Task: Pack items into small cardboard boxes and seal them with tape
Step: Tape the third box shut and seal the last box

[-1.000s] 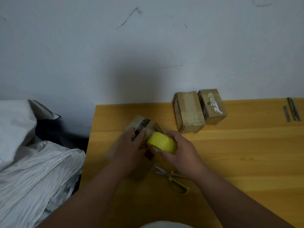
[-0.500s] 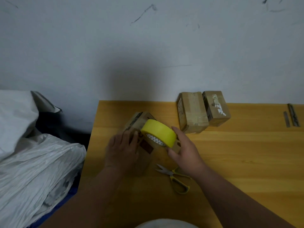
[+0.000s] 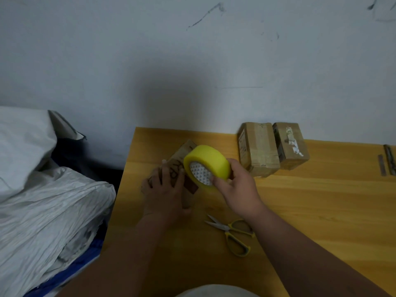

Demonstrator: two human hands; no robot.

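A small cardboard box (image 3: 182,155) lies on the wooden table (image 3: 310,211) near its left edge. My left hand (image 3: 165,191) lies over the box, fingers spread on its top and thumb at its near side. My right hand (image 3: 237,189) grips a yellow tape roll (image 3: 206,161), thumb inside the core, held on edge over the box's right part. Whether a strip of tape runs to the box I cannot see.
Two taped cardboard boxes (image 3: 258,150) (image 3: 290,144) stand side by side at the table's back against the wall. Yellow-handled scissors (image 3: 230,232) lie in front of my hands. Two thin metal strips (image 3: 386,159) lie far right. White bags (image 3: 42,200) pile up left of the table.
My right hand has lifted the tape roll up and back over the box, turning its core toward me. My left hand stays on the box.
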